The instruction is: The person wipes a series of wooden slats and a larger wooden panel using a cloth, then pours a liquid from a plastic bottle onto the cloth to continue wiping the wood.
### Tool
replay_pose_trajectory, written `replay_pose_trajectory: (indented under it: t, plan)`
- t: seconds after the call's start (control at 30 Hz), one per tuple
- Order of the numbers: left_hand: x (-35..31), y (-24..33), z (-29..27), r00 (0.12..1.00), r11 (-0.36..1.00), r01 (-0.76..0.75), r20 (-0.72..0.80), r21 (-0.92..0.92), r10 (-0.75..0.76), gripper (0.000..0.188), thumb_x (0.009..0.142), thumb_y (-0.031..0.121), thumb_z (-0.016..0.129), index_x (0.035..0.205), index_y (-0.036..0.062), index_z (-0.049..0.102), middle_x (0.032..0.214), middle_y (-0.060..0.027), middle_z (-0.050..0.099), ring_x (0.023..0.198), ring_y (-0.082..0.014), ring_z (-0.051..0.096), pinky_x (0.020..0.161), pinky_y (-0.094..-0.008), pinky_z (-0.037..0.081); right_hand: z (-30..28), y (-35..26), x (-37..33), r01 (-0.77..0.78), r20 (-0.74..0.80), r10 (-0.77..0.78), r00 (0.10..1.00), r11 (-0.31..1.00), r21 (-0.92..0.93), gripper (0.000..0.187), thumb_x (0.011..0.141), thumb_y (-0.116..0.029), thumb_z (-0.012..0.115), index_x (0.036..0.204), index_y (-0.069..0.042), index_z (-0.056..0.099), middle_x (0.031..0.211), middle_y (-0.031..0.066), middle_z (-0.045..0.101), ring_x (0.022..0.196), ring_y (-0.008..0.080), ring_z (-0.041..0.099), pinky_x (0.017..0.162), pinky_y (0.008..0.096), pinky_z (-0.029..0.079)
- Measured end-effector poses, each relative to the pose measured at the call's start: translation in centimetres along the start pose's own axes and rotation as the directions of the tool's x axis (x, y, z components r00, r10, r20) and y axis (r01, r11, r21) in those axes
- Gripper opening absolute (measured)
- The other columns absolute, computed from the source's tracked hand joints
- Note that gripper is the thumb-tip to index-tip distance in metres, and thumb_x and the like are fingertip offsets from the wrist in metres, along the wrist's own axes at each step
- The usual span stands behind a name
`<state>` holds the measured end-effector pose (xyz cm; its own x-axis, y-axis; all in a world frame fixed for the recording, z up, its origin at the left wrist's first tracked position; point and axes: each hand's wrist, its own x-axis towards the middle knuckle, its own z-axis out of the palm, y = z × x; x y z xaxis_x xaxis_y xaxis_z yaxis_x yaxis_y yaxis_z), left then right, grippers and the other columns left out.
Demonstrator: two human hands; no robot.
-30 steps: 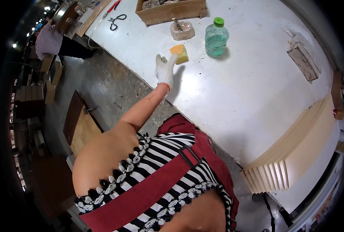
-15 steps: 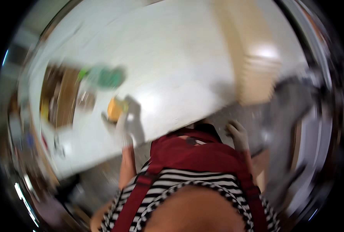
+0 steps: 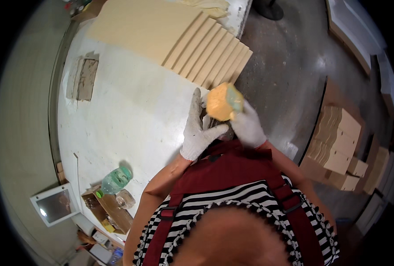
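White knitted gloves cover both hands. In my right hand (image 3: 248, 126) is a chunky yellow-orange sponge (image 3: 219, 105) with a pale green side, held up off the table by the table edge. My left hand (image 3: 200, 133) is just left of it, thumb and fingers spread, with nothing visible in it. Just beyond both hands lies a fanned stack of pale boards (image 3: 205, 48), their stepped edges toward the right. Behind the sponge, part of the left fingers and the table edge is hidden.
The white worktable (image 3: 130, 115) carries a green-tinted bottle (image 3: 116, 181) beside an open cardboard box (image 3: 106, 208) at lower left. A brown block (image 3: 87, 80) lies farther up. More cut boards (image 3: 334, 142) are stacked low at right, past the grey floor (image 3: 281, 80).
My view has turned, bringing the board stack in front of me. The sponge, earlier at my left hand, is now in my right, and both hands have come together.
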<state>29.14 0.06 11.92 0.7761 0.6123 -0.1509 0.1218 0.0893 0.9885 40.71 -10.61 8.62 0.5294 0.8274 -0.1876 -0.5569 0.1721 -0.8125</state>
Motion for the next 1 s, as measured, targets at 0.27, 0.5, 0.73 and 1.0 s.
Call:
replay_pose_trajectory:
  t: [0.27, 0.5, 0.73, 1.0]
  plan:
    - [10.6, 5.1, -8.4, 0.819, 0.884, -0.298, -0.379, 0.360, 0.431, 0.063, 0.092, 0.019, 0.059, 0.141, -0.0108, 0.033, 0.143, -0.0219, 0.041, 0.133, -0.0254, 0.040, 0.112, -0.0348, 0.027, -14.7, -4.4, 6.3, 0.052, -0.338, -0.264, 0.903, 0.851, -0.523, 0.045, 0.083, -0.020, 0.069, 0.120, 0.003, 0.057, 0.108, 0.0081, 0.065, 0.099, 0.0133, 0.060, 0.086, 0.0285, 0.049]
    - [20.3, 1.4, -15.0, 0.760, 0.937, -0.242, -0.551, 0.253, 0.345, 0.068, 0.089, 0.018, 0.067, 0.139, -0.0130, 0.032, 0.140, -0.0192, 0.042, 0.127, -0.0229, 0.043, 0.104, -0.0313, 0.037, -16.1, -3.8, 13.9, 0.082, -0.087, -0.448, 0.890, 0.345, -0.935, 0.046, 0.077, -0.030, 0.071, 0.114, -0.003, 0.062, 0.106, 0.0159, 0.065, 0.096, 0.0273, 0.063, 0.084, 0.0351, 0.049]
    - [21.9, -0.4, -14.7, 0.702, 0.888, -0.266, -0.557, 0.374, 0.444, 0.080, 0.080, 0.009, 0.075, 0.140, -0.0142, 0.027, 0.141, -0.0229, 0.038, 0.128, -0.0261, 0.042, 0.105, -0.0312, 0.038, -13.8, -2.9, 12.3, 0.080, -0.028, -0.354, 0.935, 0.288, -0.954, 0.049, 0.074, -0.037, 0.073, 0.111, -0.006, 0.064, 0.099, 0.0156, 0.063, 0.094, 0.0320, 0.062, 0.082, 0.0382, 0.049]
    - [21.4, -0.7, -16.1, 0.717, 0.886, -0.277, -0.534, 0.372, 0.448, 0.099, 0.076, 0.024, 0.079, 0.146, -0.0100, 0.018, 0.155, -0.0218, 0.019, 0.143, -0.0299, 0.022, 0.115, -0.0351, 0.023, -4.8, 4.3, 1.3, 0.384, 0.341, -0.183, 0.922, 0.338, -0.859, 0.045, 0.069, -0.029, 0.081, 0.104, -0.006, 0.065, 0.090, 0.0141, 0.061, 0.083, 0.0298, 0.061, 0.076, 0.0370, 0.049]
